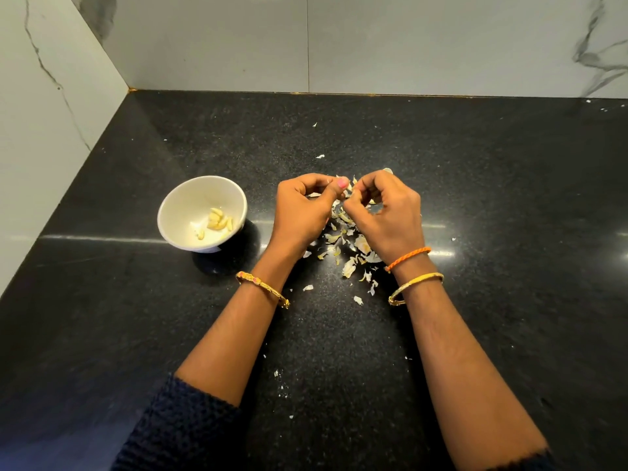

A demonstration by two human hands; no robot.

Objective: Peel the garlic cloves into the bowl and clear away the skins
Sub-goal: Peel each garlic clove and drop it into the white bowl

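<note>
Dark knitted sleeves (176,426) sit closest to the lens, pushed up on both forearms, which reach forward over a black speckled countertop (509,198). Both hands meet at one spot: the left hand (302,212) and the right hand (387,219) have their fingers curled inward, fingertips pinching a small garlic clove (350,193) between them, of which only a pale sliver shows. The left thumb, its nail painted pink, presses in toward the right hand's fingertips.

Directly beneath the pinch and back toward the wrists, a loose heap of papery garlic skins (346,246) lies scattered on the counter, with thinner flecks trailing nearer the person and a few stray bits beyond the hands.

Left of the grip, just beside the left hand but not touching it, stands a white bowl (173,212) holding several peeled cloves (219,220) gathered at its bottom.

A gold bangle (263,288) circles the left wrist; an orange braided thread (407,258) and a second gold bangle (416,287) circle the right.

Beyond the grip, pale marble-veined wall tiles (373,42) rise from the counter's far edge and along its left side.
</note>
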